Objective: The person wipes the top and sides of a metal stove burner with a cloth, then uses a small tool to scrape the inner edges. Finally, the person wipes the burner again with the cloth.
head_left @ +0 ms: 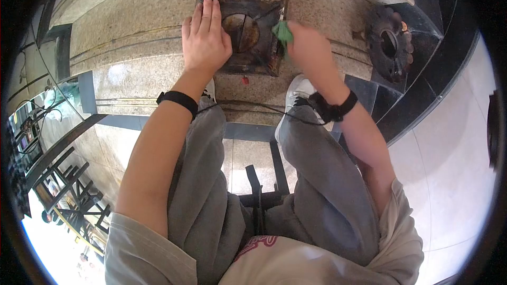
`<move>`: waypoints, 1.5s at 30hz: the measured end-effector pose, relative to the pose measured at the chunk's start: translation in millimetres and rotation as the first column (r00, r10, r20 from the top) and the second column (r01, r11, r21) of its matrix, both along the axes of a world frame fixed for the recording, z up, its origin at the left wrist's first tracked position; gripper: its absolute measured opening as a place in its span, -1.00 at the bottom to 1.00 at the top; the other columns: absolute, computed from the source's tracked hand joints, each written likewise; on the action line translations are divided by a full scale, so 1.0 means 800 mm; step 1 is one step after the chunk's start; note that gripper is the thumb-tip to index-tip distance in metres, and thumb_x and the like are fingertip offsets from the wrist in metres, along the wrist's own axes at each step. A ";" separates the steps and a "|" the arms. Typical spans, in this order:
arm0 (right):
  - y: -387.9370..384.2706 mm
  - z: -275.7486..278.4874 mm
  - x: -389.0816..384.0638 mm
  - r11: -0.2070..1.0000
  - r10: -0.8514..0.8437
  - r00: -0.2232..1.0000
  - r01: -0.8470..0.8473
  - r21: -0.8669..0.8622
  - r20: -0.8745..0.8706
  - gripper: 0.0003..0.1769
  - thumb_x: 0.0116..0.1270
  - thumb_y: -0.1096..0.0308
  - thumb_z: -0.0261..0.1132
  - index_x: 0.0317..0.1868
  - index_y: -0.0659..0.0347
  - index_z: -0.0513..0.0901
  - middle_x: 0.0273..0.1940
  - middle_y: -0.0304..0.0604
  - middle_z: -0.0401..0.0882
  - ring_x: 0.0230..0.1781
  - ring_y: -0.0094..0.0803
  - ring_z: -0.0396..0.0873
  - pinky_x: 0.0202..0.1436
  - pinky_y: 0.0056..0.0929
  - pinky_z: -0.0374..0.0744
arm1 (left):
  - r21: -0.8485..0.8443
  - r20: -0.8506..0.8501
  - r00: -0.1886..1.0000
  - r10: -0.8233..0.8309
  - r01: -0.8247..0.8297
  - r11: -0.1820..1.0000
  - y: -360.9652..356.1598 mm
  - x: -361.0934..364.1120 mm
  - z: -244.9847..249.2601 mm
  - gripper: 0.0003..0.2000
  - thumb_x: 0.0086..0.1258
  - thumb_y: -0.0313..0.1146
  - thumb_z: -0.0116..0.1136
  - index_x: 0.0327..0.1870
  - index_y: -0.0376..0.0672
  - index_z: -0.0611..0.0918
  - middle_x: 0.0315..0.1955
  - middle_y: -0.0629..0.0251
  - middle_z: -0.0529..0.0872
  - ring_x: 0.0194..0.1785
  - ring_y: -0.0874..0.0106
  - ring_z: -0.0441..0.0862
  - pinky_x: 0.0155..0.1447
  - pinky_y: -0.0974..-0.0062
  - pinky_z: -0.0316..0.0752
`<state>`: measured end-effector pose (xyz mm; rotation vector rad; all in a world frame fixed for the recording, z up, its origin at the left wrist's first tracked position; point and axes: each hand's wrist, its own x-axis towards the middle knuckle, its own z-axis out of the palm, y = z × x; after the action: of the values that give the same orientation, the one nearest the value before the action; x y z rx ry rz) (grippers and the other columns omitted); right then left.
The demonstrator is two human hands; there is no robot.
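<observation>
A square, dark, stained metal plate (264,21) lies on the speckled stone step, with a round, rusty brown centre (245,31) split by a dark line. My left hand (206,37) presses flat on the plate's left side, fingers stretched out and holding nothing. At the right edge of the plate, my right hand (311,47) is closed round a small green scouring pad (283,32). The pad touches or nearly touches the rim; motion blurs that hand slightly. A small red bit (245,80) lies just below the plate's near edge.
A dark scalloped metal ring (390,45) with a central hole rests at the step's right end. My white shoes (298,92) stand close to the plate. A black cord (259,105) runs between my wristbands. Dark stools (74,184) and cables (34,126) are at the left.
</observation>
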<state>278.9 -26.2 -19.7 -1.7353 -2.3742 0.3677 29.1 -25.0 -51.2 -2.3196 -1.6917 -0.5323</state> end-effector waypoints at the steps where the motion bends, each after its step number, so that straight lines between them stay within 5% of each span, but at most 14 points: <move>1: -0.016 -0.004 -0.001 1.000 -0.012 1.000 0.012 -0.018 -0.019 -0.77 0.21 0.44 0.28 -0.10 0.20 0.64 -0.25 0.02 0.72 -0.20 0.03 0.72 -0.17 -0.02 0.71 | 0.003 0.001 1.000 0.000 0.000 1.000 0.000 0.000 0.000 -0.36 0.31 -0.36 0.12 0.48 -0.31 0.43 0.49 0.00 0.44 0.40 0.08 0.50 0.43 0.03 0.33; 12: -0.057 -0.007 -0.006 0.999 0.052 0.997 -0.051 0.012 -0.060 -0.78 0.16 0.46 0.30 -0.14 0.18 0.65 -0.22 -0.02 0.72 -0.15 -0.04 0.71 -0.16 -0.09 0.71 | 0.004 -0.001 1.000 0.006 -0.006 1.000 0.000 0.001 0.001 -0.37 0.32 -0.36 0.12 0.47 -0.32 0.44 0.48 0.00 0.46 0.41 0.09 0.50 0.43 0.05 0.33; 18: 0.022 0.002 -0.007 0.995 -0.104 0.993 0.104 0.001 0.061 -0.86 0.21 0.44 0.29 -0.20 0.21 0.62 -0.28 0.07 0.73 -0.23 0.07 0.73 -0.19 0.01 0.70 | 0.006 -0.009 1.000 0.004 -0.004 1.000 -0.002 0.000 -0.001 -0.36 0.31 -0.37 0.12 0.48 -0.32 0.44 0.48 0.01 0.46 0.42 0.10 0.50 0.45 0.05 0.33; 24: 0.030 -0.019 0.019 0.996 0.027 0.977 -0.009 0.085 -0.213 -0.78 0.20 0.46 0.30 -0.11 0.16 0.63 -0.26 0.12 0.71 -0.21 0.19 0.69 -0.15 0.10 0.66 | 0.004 -0.003 1.000 0.010 -0.010 1.000 0.000 0.002 0.000 -0.37 0.30 -0.37 0.12 0.47 -0.31 0.45 0.48 0.01 0.46 0.41 0.09 0.50 0.44 0.05 0.33; 30: -0.049 -0.017 0.018 0.982 -0.026 0.989 -0.002 -0.187 -0.147 -0.68 0.20 0.46 0.29 0.00 0.14 0.65 -0.18 0.12 0.70 -0.13 0.16 0.68 -0.08 0.09 0.65 | 0.010 0.002 1.000 -0.002 0.002 1.000 0.000 0.001 0.001 -0.37 0.31 -0.36 0.12 0.47 -0.31 0.45 0.48 -0.01 0.46 0.39 0.08 0.51 0.43 0.04 0.33; 36: -0.056 -0.015 0.015 0.995 0.054 0.980 -0.070 -0.078 -0.190 -0.67 0.15 0.46 0.30 -0.02 0.18 0.65 -0.21 0.08 0.69 -0.13 0.12 0.69 -0.07 0.05 0.66 | 0.018 0.003 1.000 -0.010 0.010 1.000 0.000 0.000 0.000 -0.37 0.30 -0.36 0.12 0.47 -0.31 0.45 0.48 -0.02 0.45 0.39 0.08 0.51 0.42 0.03 0.34; 45: 0.042 -0.013 0.012 0.994 -0.039 0.991 0.052 0.100 -0.125 -0.72 0.14 0.46 0.34 -0.09 0.17 0.67 -0.27 0.14 0.70 -0.21 0.16 0.70 -0.16 0.07 0.68 | 0.006 -0.016 1.000 0.000 0.000 1.000 0.000 0.000 -0.002 -0.34 0.30 -0.36 0.12 0.49 -0.31 0.42 0.49 -0.01 0.45 0.40 0.08 0.51 0.43 0.03 0.34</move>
<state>288.3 7.3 -29.9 -1.6681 -2.2230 0.3286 29.4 -25.1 -53.2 -2.3140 -1.6803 -0.5163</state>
